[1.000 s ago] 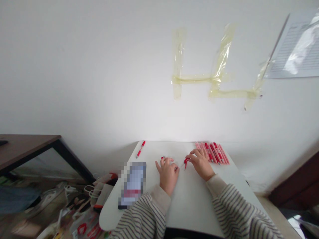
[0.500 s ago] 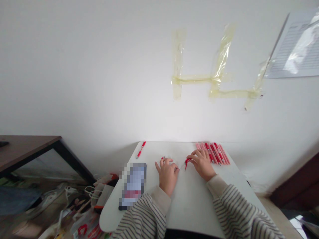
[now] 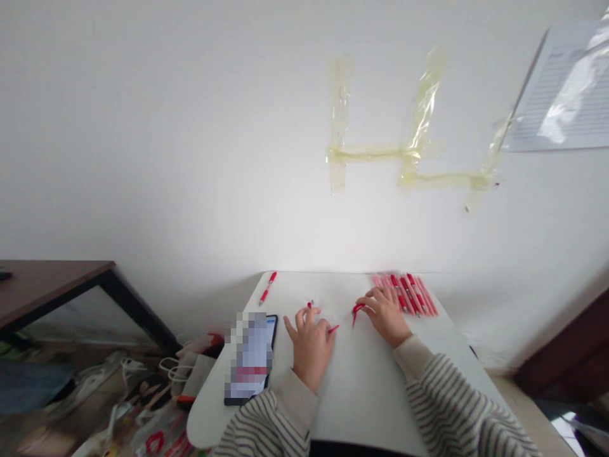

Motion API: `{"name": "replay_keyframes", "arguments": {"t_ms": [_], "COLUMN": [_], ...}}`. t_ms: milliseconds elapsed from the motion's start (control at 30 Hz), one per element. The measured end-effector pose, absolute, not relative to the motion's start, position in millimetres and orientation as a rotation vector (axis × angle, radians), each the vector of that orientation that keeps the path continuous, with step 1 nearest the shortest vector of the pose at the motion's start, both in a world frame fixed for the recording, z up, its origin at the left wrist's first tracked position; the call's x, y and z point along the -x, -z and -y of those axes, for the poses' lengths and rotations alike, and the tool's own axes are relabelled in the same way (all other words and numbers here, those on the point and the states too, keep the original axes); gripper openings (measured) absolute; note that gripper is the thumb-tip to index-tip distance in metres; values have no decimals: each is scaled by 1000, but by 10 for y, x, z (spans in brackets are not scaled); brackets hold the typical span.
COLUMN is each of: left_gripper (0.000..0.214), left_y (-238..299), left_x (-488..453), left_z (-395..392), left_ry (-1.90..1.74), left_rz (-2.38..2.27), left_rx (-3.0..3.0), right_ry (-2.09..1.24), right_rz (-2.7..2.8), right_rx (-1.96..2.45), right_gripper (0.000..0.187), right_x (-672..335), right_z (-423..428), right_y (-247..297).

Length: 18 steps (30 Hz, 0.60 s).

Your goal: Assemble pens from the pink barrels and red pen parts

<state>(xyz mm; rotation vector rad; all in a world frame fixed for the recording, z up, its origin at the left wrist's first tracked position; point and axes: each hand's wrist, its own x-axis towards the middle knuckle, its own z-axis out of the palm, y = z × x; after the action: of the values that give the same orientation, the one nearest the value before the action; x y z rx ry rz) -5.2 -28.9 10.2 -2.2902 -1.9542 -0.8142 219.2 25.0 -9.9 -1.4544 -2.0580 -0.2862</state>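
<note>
My left hand [image 3: 309, 343] rests on the white table [image 3: 361, 387] with its fingers curled round a thin red pen part [image 3: 333, 329] that sticks out to the right. A small red piece [image 3: 309, 304] shows above its fingertips. My right hand [image 3: 386, 314] pinches another red pen part [image 3: 355, 310] at its fingertips. Just right of that hand, several red pens [image 3: 410, 293] lie side by side in a row. A single red pen [image 3: 267, 287] lies at the table's far left corner.
A phone [image 3: 250, 358] lies on the table left of my left hand. A dark desk [image 3: 57, 285] and a floor heap of cables and bags [image 3: 157, 393] stand to the left. Tape strips [image 3: 409, 152] and a sheet of paper [image 3: 566, 95] hang on the wall.
My left hand has slid left and toward me, drawing a thin red part away from my right hand. The right hand has stayed in place.
</note>
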Motion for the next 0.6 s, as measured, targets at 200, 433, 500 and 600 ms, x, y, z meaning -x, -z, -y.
{"name": "replay_keyframes", "arguments": {"t_ms": [200, 433, 500, 600], "left_gripper": [6, 8, 9, 11], "left_y": [-114, -110, -121, -151], "left_x": [57, 53, 30, -37], "left_z": [282, 152, 102, 29], "left_ry": [809, 771, 747, 728], "left_rz": [1966, 1931, 1928, 1920], "left_rx": [2275, 2262, 2254, 2231], "right_ry": [303, 322, 341, 365], "right_rz": [2039, 2020, 2001, 1973], "right_rx": [1472, 1492, 1494, 1492], "right_gripper": [18, 18, 19, 20], "right_x": [-2199, -2212, -2218, -2225], "right_z": [-245, -245, -255, -268], "right_y": [78, 99, 116, 135]}}
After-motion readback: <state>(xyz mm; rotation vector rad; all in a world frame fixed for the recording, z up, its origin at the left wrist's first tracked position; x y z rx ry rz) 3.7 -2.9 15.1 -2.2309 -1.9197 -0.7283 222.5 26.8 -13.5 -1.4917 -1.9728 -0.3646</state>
